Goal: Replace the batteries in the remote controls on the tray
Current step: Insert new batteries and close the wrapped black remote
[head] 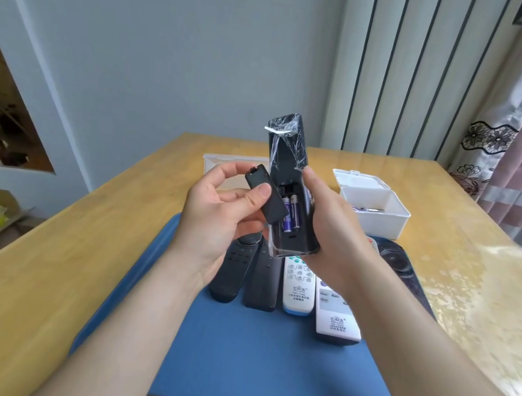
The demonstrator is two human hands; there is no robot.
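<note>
Your right hand [331, 225] gripped the black remote [288, 149], sheathed in crinkled clear film, upright above the blue tray [251, 359], its open bay showing two purple batteries [292, 214]. Your left hand [217, 225] pinched the black battery cover [266, 198] just beside it.

We have a yellow wooden table [49, 271] in front of us. A blue tray [233, 373] lies flat on its near half. Beyond the tray to our right sits an open white box [378, 211], and a second white box [225, 161], partly hidden, sits further left.
</note>
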